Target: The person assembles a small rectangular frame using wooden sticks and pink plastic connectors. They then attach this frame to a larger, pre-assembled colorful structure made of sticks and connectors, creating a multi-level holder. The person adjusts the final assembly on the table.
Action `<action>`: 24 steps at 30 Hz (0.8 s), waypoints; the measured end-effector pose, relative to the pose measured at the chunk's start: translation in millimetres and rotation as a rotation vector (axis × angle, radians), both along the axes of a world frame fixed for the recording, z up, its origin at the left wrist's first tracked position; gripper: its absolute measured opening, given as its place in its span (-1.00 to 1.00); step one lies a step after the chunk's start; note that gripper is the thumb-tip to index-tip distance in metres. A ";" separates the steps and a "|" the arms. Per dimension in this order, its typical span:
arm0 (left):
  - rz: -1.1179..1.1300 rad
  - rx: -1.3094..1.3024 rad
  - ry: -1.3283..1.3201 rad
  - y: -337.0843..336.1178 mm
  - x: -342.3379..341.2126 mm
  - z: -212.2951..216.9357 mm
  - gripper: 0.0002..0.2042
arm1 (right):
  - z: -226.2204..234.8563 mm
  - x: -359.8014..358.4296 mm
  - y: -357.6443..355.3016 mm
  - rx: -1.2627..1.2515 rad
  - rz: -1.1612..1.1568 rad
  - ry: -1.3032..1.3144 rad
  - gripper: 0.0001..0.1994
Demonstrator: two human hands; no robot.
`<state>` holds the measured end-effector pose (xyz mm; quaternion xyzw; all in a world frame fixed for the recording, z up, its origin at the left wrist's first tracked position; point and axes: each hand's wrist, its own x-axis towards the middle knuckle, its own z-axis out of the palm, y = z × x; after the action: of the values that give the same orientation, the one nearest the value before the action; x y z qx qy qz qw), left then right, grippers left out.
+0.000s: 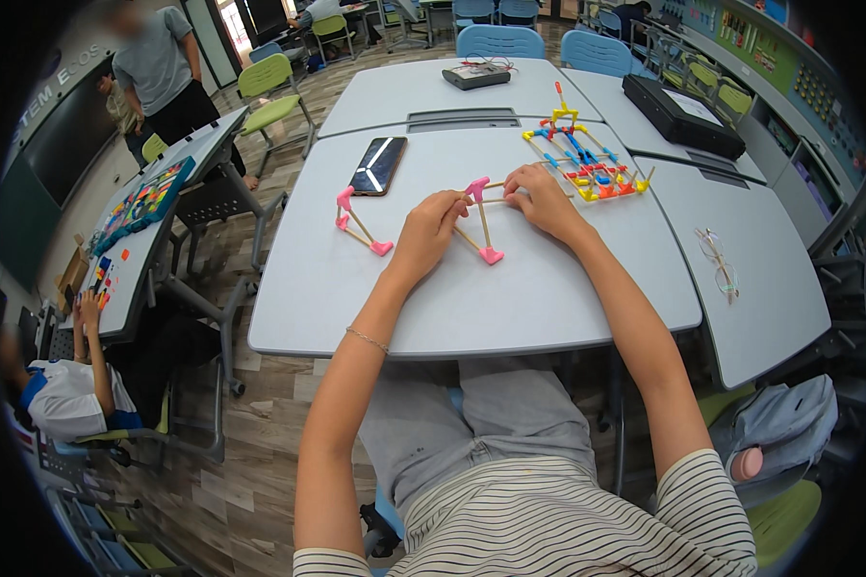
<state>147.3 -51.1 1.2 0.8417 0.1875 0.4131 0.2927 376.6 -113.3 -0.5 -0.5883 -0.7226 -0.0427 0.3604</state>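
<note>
In front of me on the white table stands a small frame of thin wooden sticks (485, 226) with pink connectors. My left hand (431, 229) is closed on it, fingers pinched beside the upper pink connector (477, 188). Its lower pink connector (491, 257) rests on the tabletop. My right hand (547, 202) has its fingers closed around wooden sticks running sideways from the upper connector; the exact grip is partly hidden. Left of my left hand, a second, separate piece has sticks (361, 229) and pink connectors (382, 248).
A phone (379, 166) lies beyond my left hand. Beyond my right hand sits a colourful stick-and-connector structure (582, 154). Farther off are a dark device with wires (477, 75) and a black case (672, 120); glasses (717, 260) lie at the right. Another person (72, 389) sits at the left table.
</note>
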 end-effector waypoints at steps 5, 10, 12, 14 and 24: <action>0.020 0.117 0.004 -6.8 -6.7 8.4 -0.79 | 10.2 -7.9 -5.8 -0.088 -0.145 0.236 -0.96; 0.049 0.241 -0.080 -2.4 -11.5 11.2 -0.73 | 16.7 -8.4 -8.7 -0.039 -0.112 0.280 -0.92; 0.061 0.218 -0.064 1.5 -12.9 5.3 -0.76 | 16.9 -9.0 -8.5 -0.022 -0.099 0.292 -0.92; 0.083 0.153 0.019 -0.5 -14.0 5.9 -0.80 | 19.2 -10.9 -10.0 -0.046 -0.088 0.306 -0.90; 0.078 -0.047 0.000 3.0 -16.6 9.3 -0.96 | 22.9 -12.4 -15.8 -0.142 0.010 0.184 -0.85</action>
<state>130.8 -48.1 10.6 0.8268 0.2297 0.4196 0.2958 364.2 -129.1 22.5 -0.6102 -0.6906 0.0647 0.3829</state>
